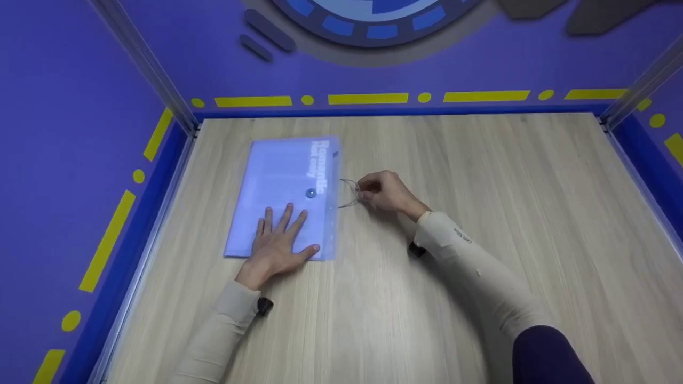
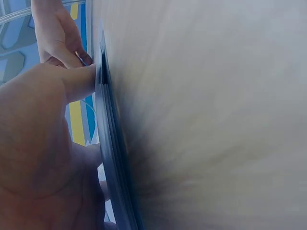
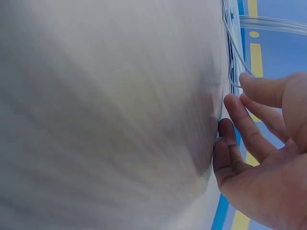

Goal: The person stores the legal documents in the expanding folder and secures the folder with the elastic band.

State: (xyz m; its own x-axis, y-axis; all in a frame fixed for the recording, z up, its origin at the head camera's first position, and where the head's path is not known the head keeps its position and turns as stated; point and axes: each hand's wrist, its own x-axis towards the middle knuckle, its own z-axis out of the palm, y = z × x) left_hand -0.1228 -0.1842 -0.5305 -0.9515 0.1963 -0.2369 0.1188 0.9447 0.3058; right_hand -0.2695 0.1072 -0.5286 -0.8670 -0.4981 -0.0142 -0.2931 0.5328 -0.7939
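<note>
A translucent bluish-purple document folder (image 1: 283, 165) lies flat on the table, with white lettering and a round snap button (image 1: 311, 193) near its right side. My left hand (image 1: 277, 248) rests on its lower part, fingers spread and straight. In the left wrist view the folder's layered edge (image 2: 112, 158) shows beside the palm. From the right side of the folder sticks out a thin, clear cord loop (image 1: 350, 182). My right hand (image 1: 387, 192) pinches the end of that loop between thumb and fingertips; in the right wrist view the cord (image 3: 235, 45) runs to the thumb tip.
The wood-grain table (image 1: 507, 176) extends right of the folder and toward the front. Blue walls with yellow marks (image 1: 368, 98) enclose its back and sides, and a metal corner post (image 1: 155, 69) stands at the back left.
</note>
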